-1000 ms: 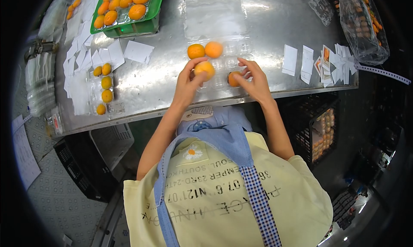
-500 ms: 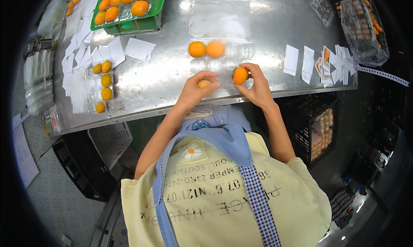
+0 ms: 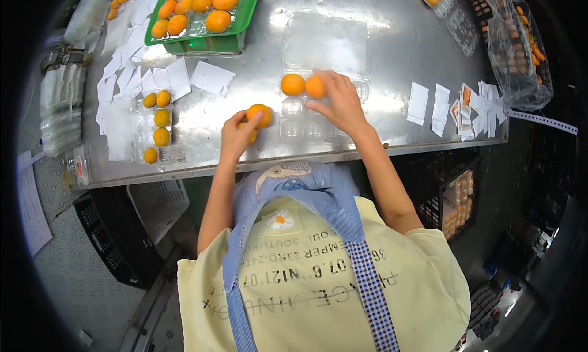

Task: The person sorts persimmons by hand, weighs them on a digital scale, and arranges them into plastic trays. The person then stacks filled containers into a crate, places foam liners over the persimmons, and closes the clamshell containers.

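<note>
My left hand is closed around two orange citrus fruits like mandarins: one mandarin at the fingertips, another partly hidden by the fingers. Over the clear plastic clamshell box, my right hand curls its fingers round the far right side of a mandarin, its thumb just below. That fruit touches a second mandarin in the box's upper row. The clamshell's lid lies folded open behind, and the right hand hides part of the row.
A green basket carries mandarins in clear trays. Left stands an open clamshell with several small fruits, among white paper slips. More slips lie right. A bagged crate of fruit stands far right; black crates sit below the metal table's edge.
My left hand has moved left, now with two mandarins instead of one. My right hand no longer has its earlier mandarin and has reached to one in the box. The view has shifted slightly.
</note>
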`<state>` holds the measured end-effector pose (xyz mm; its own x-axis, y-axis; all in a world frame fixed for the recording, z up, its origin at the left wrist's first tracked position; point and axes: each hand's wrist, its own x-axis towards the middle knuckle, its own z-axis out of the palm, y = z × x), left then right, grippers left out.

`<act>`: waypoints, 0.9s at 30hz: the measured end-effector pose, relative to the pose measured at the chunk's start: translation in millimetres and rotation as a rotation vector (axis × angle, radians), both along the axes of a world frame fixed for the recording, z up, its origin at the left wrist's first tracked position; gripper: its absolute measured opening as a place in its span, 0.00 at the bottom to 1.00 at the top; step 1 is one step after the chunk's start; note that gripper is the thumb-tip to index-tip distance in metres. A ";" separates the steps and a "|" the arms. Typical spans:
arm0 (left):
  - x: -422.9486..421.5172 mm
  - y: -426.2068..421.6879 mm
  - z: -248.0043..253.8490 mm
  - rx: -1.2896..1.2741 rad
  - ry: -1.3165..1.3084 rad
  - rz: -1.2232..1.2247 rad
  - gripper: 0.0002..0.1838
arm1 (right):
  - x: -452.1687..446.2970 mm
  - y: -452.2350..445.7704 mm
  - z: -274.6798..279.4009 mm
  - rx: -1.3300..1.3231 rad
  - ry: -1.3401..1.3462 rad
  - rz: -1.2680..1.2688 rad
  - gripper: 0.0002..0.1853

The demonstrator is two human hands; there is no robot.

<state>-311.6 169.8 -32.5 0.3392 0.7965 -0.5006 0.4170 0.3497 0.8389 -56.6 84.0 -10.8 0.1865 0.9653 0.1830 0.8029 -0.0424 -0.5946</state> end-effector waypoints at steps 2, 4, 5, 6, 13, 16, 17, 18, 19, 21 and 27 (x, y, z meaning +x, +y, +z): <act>-14.6 8.7 0.0 0.073 0.169 0.000 0.25 | -5.1 19.4 -14.0 -0.015 -0.172 0.044 0.36; -25.0 14.3 -7.3 0.213 0.374 -0.060 0.24 | -10.0 34.8 -31.4 -0.028 -0.223 0.087 0.34; -28.1 15.5 -13.1 0.398 0.455 -0.141 0.24 | -11.2 39.6 -33.6 -0.048 -0.240 0.108 0.34; -28.3 15.2 -13.0 0.580 0.539 -0.224 0.23 | -11.9 43.5 -34.7 -0.068 -0.258 0.128 0.35; -31.7 23.1 -7.3 0.876 0.838 -0.061 0.16 | -18.5 47.0 -37.2 -0.039 -0.172 0.088 0.31; -27.0 31.6 -3.0 1.049 0.656 -0.039 0.14 | -35.7 46.1 -31.2 -0.049 -0.203 0.015 0.31; -18.5 34.5 -0.1 1.059 0.504 -0.051 0.14 | -41.3 46.6 -29.1 -0.066 -0.202 -0.007 0.31; -8.3 36.4 2.9 1.066 0.353 -0.062 0.14 | -44.3 46.2 -27.3 -0.084 -0.201 -0.029 0.31; 4.8 35.8 0.8 0.971 0.232 -0.076 0.15 | -44.9 45.8 -27.0 -0.055 -0.210 -0.008 0.30; 35.3 36.8 -14.5 0.685 0.046 -0.084 0.17 | -38.0 42.8 -28.3 -0.009 -0.153 0.101 0.29; 109.4 50.1 -60.5 -0.020 -0.091 -0.025 0.34 | -27.2 20.1 -17.3 0.097 0.067 0.155 0.30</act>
